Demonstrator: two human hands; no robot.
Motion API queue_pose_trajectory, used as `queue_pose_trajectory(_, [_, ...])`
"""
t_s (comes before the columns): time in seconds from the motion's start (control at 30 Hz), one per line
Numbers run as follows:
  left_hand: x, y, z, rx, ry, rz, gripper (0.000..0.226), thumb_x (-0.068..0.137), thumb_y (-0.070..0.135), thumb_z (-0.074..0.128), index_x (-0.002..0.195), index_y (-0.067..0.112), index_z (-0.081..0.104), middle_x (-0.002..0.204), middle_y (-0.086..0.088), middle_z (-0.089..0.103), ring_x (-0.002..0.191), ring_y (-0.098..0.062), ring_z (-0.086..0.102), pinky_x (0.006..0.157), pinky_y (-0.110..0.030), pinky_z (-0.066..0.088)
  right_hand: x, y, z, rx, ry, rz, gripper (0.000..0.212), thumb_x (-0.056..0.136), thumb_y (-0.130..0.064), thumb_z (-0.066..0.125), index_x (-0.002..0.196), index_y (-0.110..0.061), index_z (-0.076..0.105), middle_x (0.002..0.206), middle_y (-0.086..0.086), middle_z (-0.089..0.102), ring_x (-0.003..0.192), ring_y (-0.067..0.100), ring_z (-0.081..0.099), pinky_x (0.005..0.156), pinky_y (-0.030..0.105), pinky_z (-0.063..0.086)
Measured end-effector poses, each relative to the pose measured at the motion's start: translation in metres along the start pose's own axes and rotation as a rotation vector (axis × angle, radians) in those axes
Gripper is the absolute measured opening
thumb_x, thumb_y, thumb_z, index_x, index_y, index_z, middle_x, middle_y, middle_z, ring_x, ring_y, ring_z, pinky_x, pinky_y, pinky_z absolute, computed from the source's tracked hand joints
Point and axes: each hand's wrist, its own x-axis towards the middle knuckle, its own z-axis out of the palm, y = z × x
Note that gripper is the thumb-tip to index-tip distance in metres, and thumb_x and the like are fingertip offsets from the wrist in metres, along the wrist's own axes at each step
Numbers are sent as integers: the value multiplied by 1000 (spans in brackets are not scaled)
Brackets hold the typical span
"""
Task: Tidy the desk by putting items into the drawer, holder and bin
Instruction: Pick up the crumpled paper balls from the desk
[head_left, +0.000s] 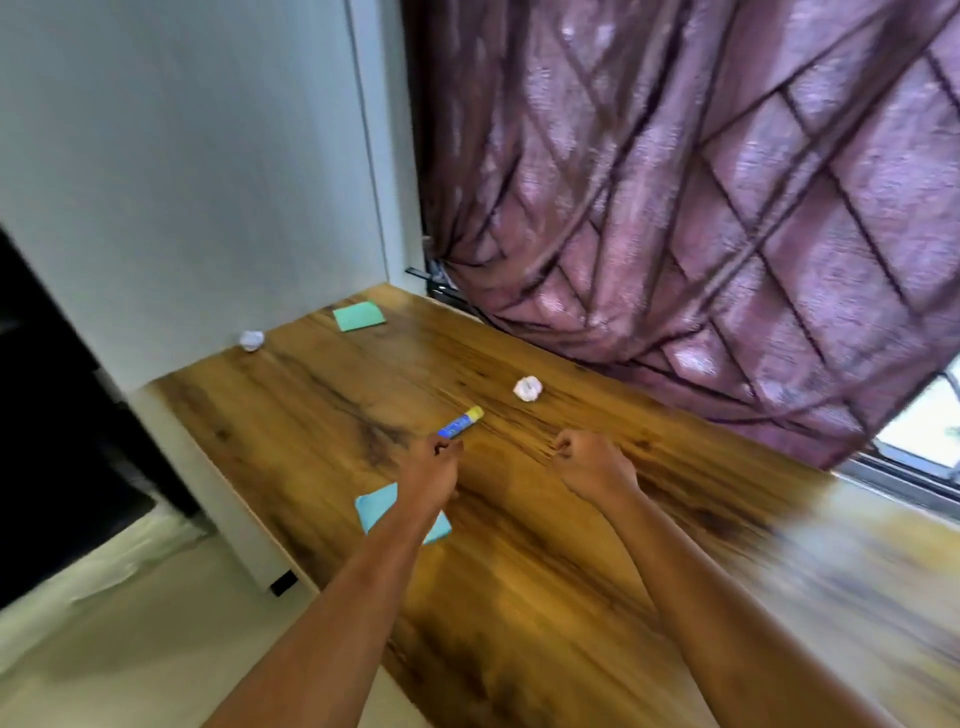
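bare desk around glue stick

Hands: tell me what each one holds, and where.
The left hand is at the near blue end of the glue stick; whether it pinches cannot be told. The right hand is curled, holding nothing.
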Motion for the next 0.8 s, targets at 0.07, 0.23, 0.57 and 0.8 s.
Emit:
queue_pose_trajectory(0.07, [15,-3,-14,-50,33,-14,18,88,22,59,82,5,61,74,-16,59,61,-27,56,62,-35,49,19,-11,6,-24,-13,-14,31,87,-28,54,118,-25,60,113,0,64,103,21,59,82,32,50])
queue_pose_trajectory(0.23, [75,-15,-37,-93,83,-65,19,86,18,64,73,10,54,66,-8,51,66,-22,49,64,-34,45,81,-41,21,-47,23,-4,50,86,-23,52,135,-23,45,136,8,46,125,33,45,97,41,42])
queue_pose_trajectory(0.57, [200,-17,-46,-106,-146,-87,23,86,22,64,70,19,47,65,1,49,66,-17,46,64,-30,38,184,-72,53,-118,-70,243,55,89,-29,55,142,-23,39,144,12,38,128,37,41,101,43,42])
queue_pose_trajectory(0.8, [288,-35,-116,-115,-34,-93,21,86,19,66,70,20,51,75,-3,57,70,-17,52,60,-29,43,239,-154,87,-56,150,124,26,95,-16,41,110,-6,60,118,19,60,108,35,56,89,37,43])
